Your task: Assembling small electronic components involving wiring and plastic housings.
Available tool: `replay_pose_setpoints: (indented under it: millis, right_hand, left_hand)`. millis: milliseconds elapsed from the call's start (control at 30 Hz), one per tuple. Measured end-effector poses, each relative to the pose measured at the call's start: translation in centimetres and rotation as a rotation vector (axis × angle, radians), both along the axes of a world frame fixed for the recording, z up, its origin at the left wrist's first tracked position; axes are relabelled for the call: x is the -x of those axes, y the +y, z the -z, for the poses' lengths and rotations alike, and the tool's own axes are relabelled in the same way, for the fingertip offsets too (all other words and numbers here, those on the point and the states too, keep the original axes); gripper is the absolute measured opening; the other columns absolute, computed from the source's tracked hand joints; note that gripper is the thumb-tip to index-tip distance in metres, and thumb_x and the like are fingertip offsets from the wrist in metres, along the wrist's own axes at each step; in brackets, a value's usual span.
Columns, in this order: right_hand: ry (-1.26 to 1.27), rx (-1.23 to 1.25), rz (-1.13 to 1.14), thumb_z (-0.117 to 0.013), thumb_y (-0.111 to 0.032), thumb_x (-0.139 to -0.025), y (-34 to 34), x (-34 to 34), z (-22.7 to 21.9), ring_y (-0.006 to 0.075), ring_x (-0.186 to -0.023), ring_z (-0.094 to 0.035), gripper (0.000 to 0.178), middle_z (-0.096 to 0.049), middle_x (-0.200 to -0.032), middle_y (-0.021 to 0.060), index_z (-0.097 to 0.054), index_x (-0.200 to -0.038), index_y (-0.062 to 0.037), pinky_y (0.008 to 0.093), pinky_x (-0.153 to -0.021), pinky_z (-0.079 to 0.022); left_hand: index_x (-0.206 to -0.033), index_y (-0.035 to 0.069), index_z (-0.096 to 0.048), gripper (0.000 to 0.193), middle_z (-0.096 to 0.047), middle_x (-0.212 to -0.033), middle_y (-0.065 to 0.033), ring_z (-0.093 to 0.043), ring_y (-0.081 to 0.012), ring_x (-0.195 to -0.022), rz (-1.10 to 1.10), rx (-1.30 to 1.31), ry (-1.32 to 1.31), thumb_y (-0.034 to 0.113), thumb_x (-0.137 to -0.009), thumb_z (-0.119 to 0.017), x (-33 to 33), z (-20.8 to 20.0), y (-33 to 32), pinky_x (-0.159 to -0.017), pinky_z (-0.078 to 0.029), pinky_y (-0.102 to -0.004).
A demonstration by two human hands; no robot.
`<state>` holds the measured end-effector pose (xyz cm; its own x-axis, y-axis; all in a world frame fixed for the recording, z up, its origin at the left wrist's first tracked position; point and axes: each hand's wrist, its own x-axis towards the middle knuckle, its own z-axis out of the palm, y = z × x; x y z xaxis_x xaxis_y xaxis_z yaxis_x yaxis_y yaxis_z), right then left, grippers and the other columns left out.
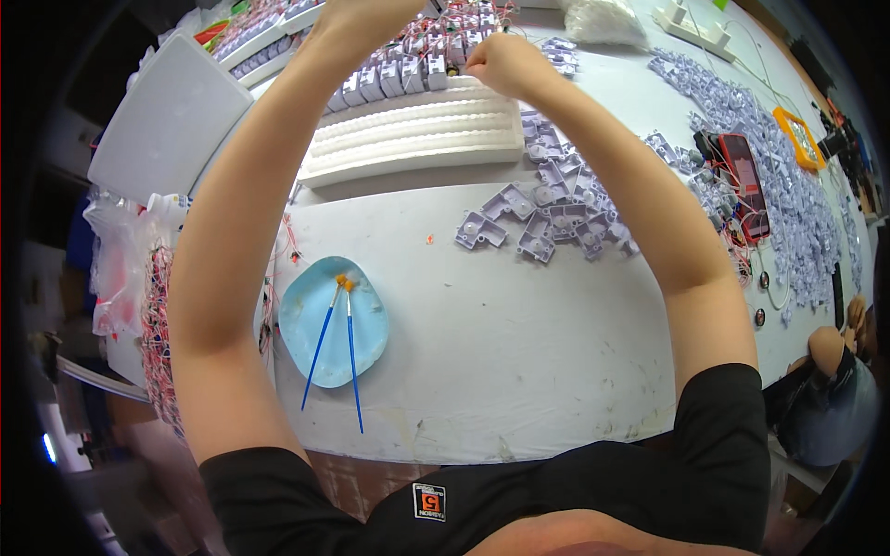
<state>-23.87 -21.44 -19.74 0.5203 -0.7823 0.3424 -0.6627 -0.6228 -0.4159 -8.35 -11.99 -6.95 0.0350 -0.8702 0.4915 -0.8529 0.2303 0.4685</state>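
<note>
Both my arms reach to the far side of the table. My left hand is cut by the top edge, above rows of light grey plastic housings with red and white wires; its fingers are out of sight. My right hand has its fingers curled closed at the right end of those rows, by the corner of a white ridged foam tray. Whatever the fingers pinch, if anything, is hidden. The housings stand side by side along the tray's far part.
Loose grey plastic shells lie in a pile under my right forearm, with a larger heap further right. A light blue dish bears two blue-handled brushes. A red-edged phone, an orange-framed item and a power strip lie rightward.
</note>
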Motion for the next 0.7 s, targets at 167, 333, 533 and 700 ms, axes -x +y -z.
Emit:
replay_pose_setpoints:
  millis: [167,333,533,700]
  right_hand:
    - [0.085,0.053,0.235,-0.069,-0.031,-0.084,1.1,-2.0,2.0,0.0278,-0.089,-0.072,0.020,-0.075,-0.091,0.0100,-0.080,-0.093,-0.0165,0.0409,-0.077,-0.056]
    - [0.001,0.093,0.355,-0.069,-0.031,-0.083,2.0,-3.8,2.8,0.0265,-0.097,-0.068,0.020,-0.075,-0.096,0.0034,-0.078,-0.097,-0.0202,0.0421,-0.083,-0.054]
    - [-0.148,0.034,0.298,-0.067,-0.027,-0.083,2.1,-4.1,2.7,0.0242,-0.100,-0.065,0.022,-0.075,-0.099,0.0012,-0.075,-0.102,-0.0211,0.0407,-0.085,-0.053]
    - [-0.268,0.046,0.184,-0.067,-0.020,-0.082,1.2,-3.4,3.6,0.0257,-0.094,-0.068,0.020,-0.075,-0.094,0.0034,-0.075,-0.101,-0.0176,0.0396,-0.084,-0.054]
  left_hand:
    - [-0.112,-0.003,-0.071,0.034,-0.074,-0.089,-0.0171,-0.069,-0.0195,-0.074,0.041,0.096,0.056,0.019,-0.086,-0.072,0.5,0.0,0.0,-0.071,-0.054,-0.0323]
    - [-0.112,-0.002,-0.071,0.034,-0.074,-0.089,-0.0159,-0.069,-0.0189,-0.075,0.029,0.077,0.091,0.019,-0.086,-0.073,1.1,-0.2,0.5,-0.071,-0.054,-0.0321]
    - [-0.112,-0.001,-0.071,0.034,-0.074,-0.088,-0.0140,-0.069,-0.0180,-0.077,0.070,0.120,0.010,0.020,-0.086,-0.073,1.3,0.1,1.8,-0.072,-0.053,-0.0320]
    - [-0.110,-0.002,-0.072,0.033,-0.074,-0.085,-0.0140,-0.069,-0.0182,-0.075,0.039,0.124,0.003,0.022,-0.087,-0.074,1.0,0.7,1.3,-0.072,-0.053,-0.0319]
